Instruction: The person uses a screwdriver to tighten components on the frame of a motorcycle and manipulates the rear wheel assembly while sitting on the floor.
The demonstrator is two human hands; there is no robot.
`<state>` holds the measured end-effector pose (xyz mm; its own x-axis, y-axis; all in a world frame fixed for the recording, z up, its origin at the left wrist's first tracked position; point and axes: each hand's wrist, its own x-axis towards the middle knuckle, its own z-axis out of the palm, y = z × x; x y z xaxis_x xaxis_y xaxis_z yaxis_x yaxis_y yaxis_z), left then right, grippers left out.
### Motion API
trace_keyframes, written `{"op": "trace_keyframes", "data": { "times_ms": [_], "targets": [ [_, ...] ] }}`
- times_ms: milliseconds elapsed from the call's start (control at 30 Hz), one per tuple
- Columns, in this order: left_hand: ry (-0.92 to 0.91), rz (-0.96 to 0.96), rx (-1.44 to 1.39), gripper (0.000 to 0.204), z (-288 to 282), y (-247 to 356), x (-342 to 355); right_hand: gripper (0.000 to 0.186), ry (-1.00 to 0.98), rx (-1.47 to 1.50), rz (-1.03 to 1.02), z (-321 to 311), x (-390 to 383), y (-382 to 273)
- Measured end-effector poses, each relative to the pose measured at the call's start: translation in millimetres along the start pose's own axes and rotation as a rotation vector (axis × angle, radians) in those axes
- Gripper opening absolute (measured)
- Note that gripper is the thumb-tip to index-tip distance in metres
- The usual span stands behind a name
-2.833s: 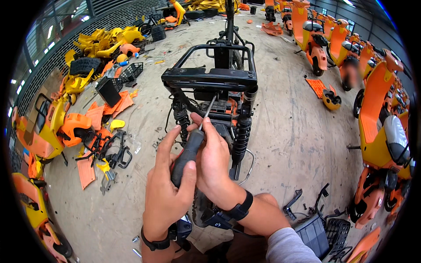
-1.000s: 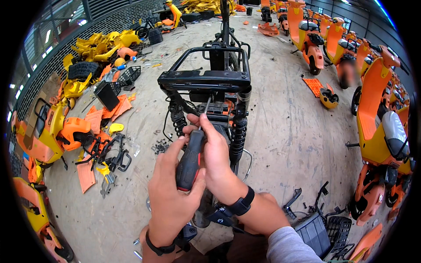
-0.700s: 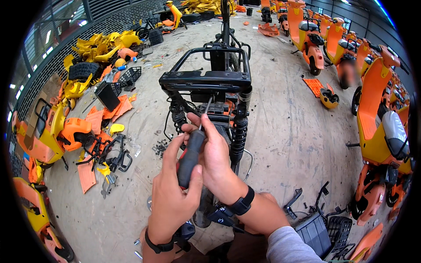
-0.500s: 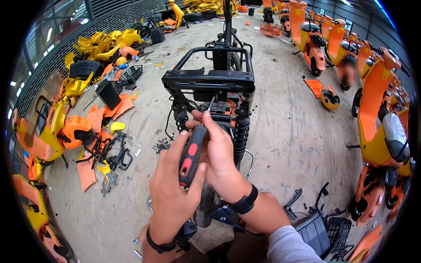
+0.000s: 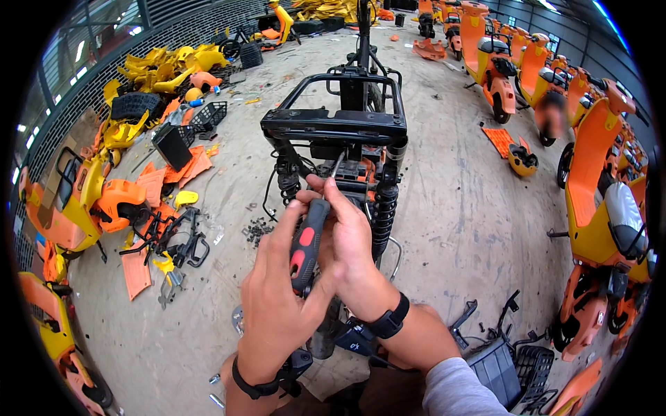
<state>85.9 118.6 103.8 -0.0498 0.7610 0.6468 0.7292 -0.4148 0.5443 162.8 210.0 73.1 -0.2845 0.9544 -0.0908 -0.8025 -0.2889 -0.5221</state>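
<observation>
now, the left hand (image 5: 274, 305) grasps a screwdriver (image 5: 309, 232) by its handle (image 5: 302, 256); the right hand (image 5: 355, 243) holds its shaft (image 5: 338, 165), which points toward the black frame (image 5: 333, 125) at twelve o'clock

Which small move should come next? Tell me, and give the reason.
Probably a small twist of the screwdriver: the left hand is around its handle, the right hand is at the shaft, and the shaft reaches in below the black rack. How the tip is seated, I can't tell.
</observation>
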Motion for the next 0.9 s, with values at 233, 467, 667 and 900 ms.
{"op": "trace_keyframes", "data": {
  "times_ms": [233, 467, 667, 900],
  "targets": [
    [-0.002, -0.011, 0.060, 0.053, 4, -5, -3, 0.040, 0.003, -0.010, -0.005, 1, -2, 5],
    [0.044, -0.070, -0.007, 0.055, 3, -6, -1, 0.040, -0.044, -0.058, -0.027, -2, -2, 3],
    [-0.029, -0.277, -0.122, 0.055, 0, -2, -3, 0.038, -0.043, 0.062, 0.015, 1, -3, 3],
    [0.026, 0.000, 0.088, 0.051, 11, -4, -7, 0.041, -0.035, 0.019, 0.035, 6, -10, -4]
  ]
}}
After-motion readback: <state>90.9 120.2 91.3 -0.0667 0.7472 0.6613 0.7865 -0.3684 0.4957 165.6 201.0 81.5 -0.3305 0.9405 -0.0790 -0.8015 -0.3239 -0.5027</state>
